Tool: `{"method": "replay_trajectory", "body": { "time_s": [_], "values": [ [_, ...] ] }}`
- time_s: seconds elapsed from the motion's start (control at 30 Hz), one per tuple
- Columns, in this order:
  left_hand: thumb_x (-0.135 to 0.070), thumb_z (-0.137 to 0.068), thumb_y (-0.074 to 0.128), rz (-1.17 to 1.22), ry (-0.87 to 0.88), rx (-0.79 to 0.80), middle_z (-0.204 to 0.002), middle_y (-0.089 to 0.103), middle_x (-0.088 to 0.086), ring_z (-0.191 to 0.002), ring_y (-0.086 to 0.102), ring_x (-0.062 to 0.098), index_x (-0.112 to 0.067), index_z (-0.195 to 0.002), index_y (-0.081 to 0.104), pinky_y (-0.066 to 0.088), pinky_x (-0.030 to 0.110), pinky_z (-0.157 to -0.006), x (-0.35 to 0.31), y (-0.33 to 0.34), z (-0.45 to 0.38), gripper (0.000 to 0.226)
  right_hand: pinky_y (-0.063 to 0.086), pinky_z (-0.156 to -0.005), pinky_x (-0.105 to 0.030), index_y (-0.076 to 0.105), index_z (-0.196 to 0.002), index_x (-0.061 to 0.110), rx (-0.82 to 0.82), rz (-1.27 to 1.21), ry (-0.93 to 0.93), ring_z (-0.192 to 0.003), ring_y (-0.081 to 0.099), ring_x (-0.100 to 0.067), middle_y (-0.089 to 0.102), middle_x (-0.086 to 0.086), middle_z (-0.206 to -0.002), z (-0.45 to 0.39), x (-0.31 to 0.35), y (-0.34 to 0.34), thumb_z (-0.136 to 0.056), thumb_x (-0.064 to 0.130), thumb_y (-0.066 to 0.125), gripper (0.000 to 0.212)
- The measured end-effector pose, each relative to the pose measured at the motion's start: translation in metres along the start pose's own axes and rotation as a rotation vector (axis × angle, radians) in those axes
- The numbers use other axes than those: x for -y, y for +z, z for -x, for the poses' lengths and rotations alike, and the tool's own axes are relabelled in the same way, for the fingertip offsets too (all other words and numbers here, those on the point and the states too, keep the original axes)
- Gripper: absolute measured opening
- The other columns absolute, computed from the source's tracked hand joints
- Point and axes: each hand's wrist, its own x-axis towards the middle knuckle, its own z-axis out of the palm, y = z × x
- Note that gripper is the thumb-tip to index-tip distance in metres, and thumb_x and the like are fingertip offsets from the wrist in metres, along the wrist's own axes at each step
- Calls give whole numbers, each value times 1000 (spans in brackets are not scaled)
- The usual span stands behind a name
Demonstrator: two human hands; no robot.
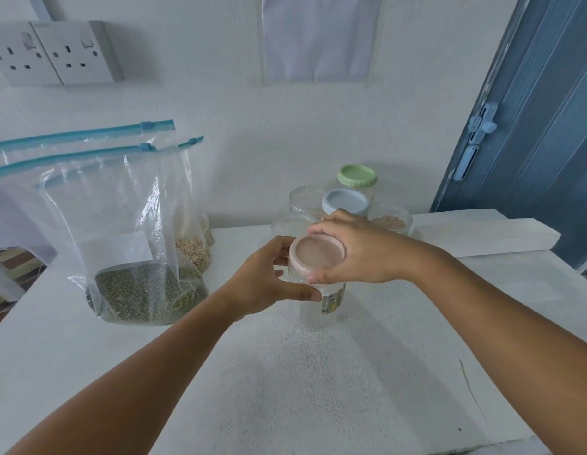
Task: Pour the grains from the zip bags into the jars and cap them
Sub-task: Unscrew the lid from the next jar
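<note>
I see the clear jar standing on the white table, held between both hands. My left hand curls around its upper body, thumb across the near side and fingertips on the far side. My right hand wraps the pale pink lid, fingers around its far rim, thumb at the near edge. The jar looks empty, though glare blurs its base. Left of my left fingers stands a zip bag of green grains; beyond my right fingers cluster more jars.
</note>
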Motion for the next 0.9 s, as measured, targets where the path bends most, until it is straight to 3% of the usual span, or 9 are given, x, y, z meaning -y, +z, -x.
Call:
{"method": "replay_trajectory", "body": {
  "time_s": [0.1,0.2,0.3,0.4,0.5,0.57,0.67,0.77,0.9],
  "values": [
    [-36,-57,103,-3,1,0,-125,67,-18,-121,61,5,-37,-131,57,48,42,-112,1,0,-1,87,32,-119,-28,29,-162,37,54,12,-65,-146,28,1,29,24,-159,1,2,-5,-83,44,80,94],
    [-36,-57,103,-11,3,-1,-124,68,-19,-120,61,3,-37,-131,57,48,39,-111,0,0,0,87,26,-123,-31,20,-163,40,69,-40,-56,-150,18,3,18,26,-165,1,1,-3,-79,60,81,105],
    [-36,-57,103,-9,3,1,-124,68,-18,-119,61,4,-37,-130,57,49,38,-110,1,0,-1,86,38,-116,-39,33,-156,43,-6,-50,-7,-137,33,-2,30,24,-149,0,-2,6,-74,74,78,99],
    [-35,-59,103,-5,1,6,-125,67,-17,-120,61,4,-37,-130,57,48,37,-110,1,0,-1,85,37,-116,-35,35,-157,41,-16,-58,-52,-136,34,2,34,27,-147,0,-2,6,-80,58,81,91],
    [-34,-59,103,-5,-2,10,-126,67,-17,-120,61,3,-37,-131,57,48,36,-110,1,0,-2,85,23,-123,-27,18,-165,37,75,-58,-74,-148,14,8,17,27,-164,2,-4,3,-86,42,78,99],
    [-34,-59,103,0,-2,9,-126,67,-17,-121,61,4,-37,-131,57,48,36,-110,2,0,-1,86,22,-123,-32,14,-165,39,71,-64,-44,-152,10,3,11,25,-167,2,-5,4,-86,59,75,101],
    [-35,-58,103,0,-2,4,-125,67,-18,-120,61,4,-37,-131,56,49,35,-108,2,0,-1,86,36,-113,-37,29,-158,40,-8,-41,28,-142,30,-6,28,19,-154,0,-5,5,-75,80,71,101],
    [-35,-58,103,0,0,1,-126,67,-17,-120,61,3,-37,-131,56,49,35,-108,1,0,-1,86,35,-118,-37,30,-159,39,9,-39,-18,-143,30,-3,30,22,-155,-1,-6,3,-80,67,77,96],
    [-33,-59,103,1,-7,2,-127,67,-16,-120,61,3,-37,-131,57,48,34,-108,1,0,0,86,19,-127,-33,11,-166,36,98,-42,-49,-154,7,2,7,25,-169,0,-6,-2,-85,55,77,106]
  ]
}}
